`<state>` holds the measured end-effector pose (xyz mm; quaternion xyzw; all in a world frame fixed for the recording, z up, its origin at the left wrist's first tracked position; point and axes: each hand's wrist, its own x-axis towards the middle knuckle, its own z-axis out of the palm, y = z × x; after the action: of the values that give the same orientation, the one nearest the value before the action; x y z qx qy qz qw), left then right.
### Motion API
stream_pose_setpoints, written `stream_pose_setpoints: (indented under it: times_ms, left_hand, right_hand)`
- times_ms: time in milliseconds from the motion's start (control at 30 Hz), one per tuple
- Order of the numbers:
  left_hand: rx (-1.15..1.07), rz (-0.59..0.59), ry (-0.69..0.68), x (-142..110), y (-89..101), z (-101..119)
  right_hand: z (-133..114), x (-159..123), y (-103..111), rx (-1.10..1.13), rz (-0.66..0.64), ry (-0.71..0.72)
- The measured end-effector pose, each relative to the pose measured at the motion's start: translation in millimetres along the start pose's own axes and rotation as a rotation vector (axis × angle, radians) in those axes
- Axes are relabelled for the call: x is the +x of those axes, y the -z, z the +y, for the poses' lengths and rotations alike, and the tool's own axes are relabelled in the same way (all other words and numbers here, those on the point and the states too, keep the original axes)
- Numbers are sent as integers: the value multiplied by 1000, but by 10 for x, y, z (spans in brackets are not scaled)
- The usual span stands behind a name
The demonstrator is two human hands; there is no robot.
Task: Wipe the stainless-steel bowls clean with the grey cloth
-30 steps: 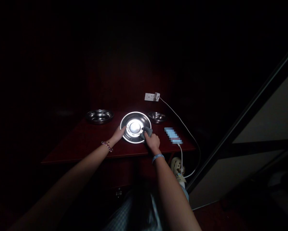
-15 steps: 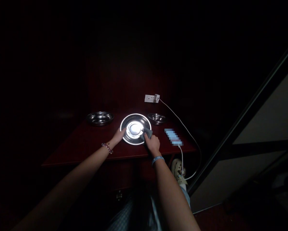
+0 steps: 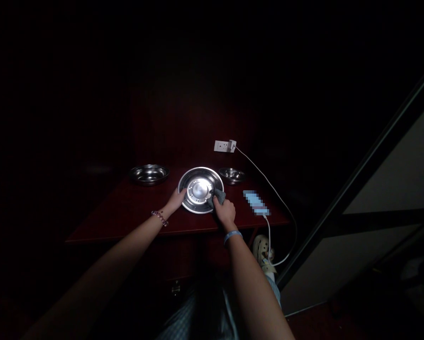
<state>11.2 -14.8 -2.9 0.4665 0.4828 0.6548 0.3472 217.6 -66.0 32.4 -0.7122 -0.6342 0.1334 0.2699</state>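
Observation:
A shiny round metal basin [image 3: 200,190] is tilted toward me above the dark red tabletop. My left hand [image 3: 177,199] grips its left rim, with the thumb on the inner side and the other fingers hidden behind. In my right hand [image 3: 226,210] is a grey cloth [image 3: 217,198], pinched and pressed against the lower right rim of the basin. The fingers under the cloth are partly hidden.
One metal bowl [image 3: 149,174] stands at the back left and a smaller metal bowl [image 3: 232,176] at the back right. A phone [image 3: 256,203] lies to the right, its white cable [image 3: 264,175] running to a wall socket [image 3: 221,146]. The tabletop's front edge [image 3: 137,235] is nearby.
The glare on the basin has dimmed a little. The whole view has shifted slightly; both hands keep nearly the same place on the basin and cloth.

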Motion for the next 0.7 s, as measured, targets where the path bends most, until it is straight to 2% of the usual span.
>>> stream_pose_setpoints:
  times_ms: [300, 700]
  left_hand:
    - [33, 0, 47, -8, -25, 68]
    - [12, -15, 44, 27, -32, 25]
  right_hand:
    - [14, 11, -22, -35, -1, -5]
    - [14, -4, -3, -32, 4, 8]
